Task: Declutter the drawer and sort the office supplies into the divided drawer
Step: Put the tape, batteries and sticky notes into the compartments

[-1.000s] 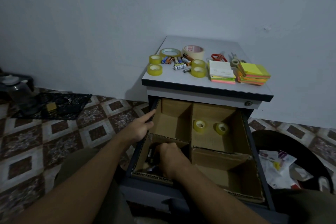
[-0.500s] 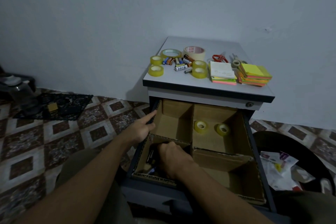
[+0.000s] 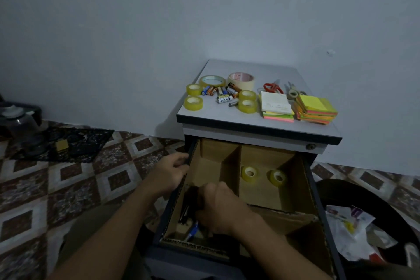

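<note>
The open drawer (image 3: pixel 309 191) of a small cabinet holds cardboard dividers that make several compartments. My right hand (image 3: pixel 221 209) reaches down into the near-left compartment, its fingers curled around a bunch of dark pens (image 3: pixel 188 206). A blue pen (image 3: pixel 193 232) lies beneath it. My left hand (image 3: pixel 169 173) grips the drawer's left wall. Two yellow tape rolls (image 3: pixel 249 173) stand in the far-right compartment. On the cabinet top (image 3: pixel 227 118) lie more tape rolls (image 3: pixel 193 103), several batteries (image 3: pixel 223 94), red scissors (image 3: pixel 272 87) and stacks of sticky notes (image 3: pixel 317 109).
A black bin (image 3: pixel 372 200) with crumpled paper and wrappers stands on the right of the drawer. A dark mat (image 3: pixel 75 143) and a plastic jar (image 3: pixel 20 125) sit on the tiled floor at the left. The wall is right behind the cabinet.
My left hand's fingers have curled from a flat point onto the drawer's left wall. My right hand has shifted slightly inside the near-left compartment.
</note>
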Available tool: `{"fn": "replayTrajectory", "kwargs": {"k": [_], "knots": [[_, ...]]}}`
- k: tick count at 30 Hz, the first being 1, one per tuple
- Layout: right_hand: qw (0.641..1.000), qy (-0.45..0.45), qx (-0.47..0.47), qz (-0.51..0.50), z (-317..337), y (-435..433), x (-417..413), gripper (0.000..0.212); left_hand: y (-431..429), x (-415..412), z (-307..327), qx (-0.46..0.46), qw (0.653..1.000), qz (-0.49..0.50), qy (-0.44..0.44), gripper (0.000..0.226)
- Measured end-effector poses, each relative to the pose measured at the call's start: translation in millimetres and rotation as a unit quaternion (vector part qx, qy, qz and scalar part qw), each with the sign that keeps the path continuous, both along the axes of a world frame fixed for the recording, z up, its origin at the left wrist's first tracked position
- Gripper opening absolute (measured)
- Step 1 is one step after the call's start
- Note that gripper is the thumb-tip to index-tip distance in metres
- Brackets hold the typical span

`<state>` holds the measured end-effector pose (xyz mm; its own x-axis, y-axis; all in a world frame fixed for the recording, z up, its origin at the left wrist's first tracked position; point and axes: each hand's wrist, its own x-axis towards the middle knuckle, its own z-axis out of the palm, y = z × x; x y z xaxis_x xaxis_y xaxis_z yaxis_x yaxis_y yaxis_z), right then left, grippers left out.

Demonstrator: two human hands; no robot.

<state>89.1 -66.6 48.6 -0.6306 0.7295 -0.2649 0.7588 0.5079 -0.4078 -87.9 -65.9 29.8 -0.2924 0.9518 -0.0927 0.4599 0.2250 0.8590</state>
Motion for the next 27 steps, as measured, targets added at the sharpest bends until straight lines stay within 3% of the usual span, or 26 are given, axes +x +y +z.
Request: {"fn": "replayTrajectory", "kwargs": {"k": [5, 11, 17, 22, 27], "knots": [[0.995, 0.095, 0.021, -0.014, 72, 27, 23, 0.003, 4, -4, 53, 0.136, 0.987, 0.066, 0.063, 0.012], [0.976, 0.137, 0.161, -0.048, 131, 105, 40, 0.006, 56, -9, 110, 0.188, 0.969, 0.074, 0.145, 0.013], [0.961, 0.105, 0.250, -0.048, 146, 180, 26, 0.017, 136, -20, 132, 0.188, 0.949, 0.043, 0.250, 0.013], [0.969, 0.061, 0.241, 0.012, 135, 219, 2, 0.027, 186, -22, 135, 0.083, 0.941, -0.019, 0.327, 0.030], [0.966, 0.049, 0.251, 0.038, 126, 236, -12, 0.027, 208, -21, 136, 0.063, 0.898, -0.063, 0.431, 0.027]]}}
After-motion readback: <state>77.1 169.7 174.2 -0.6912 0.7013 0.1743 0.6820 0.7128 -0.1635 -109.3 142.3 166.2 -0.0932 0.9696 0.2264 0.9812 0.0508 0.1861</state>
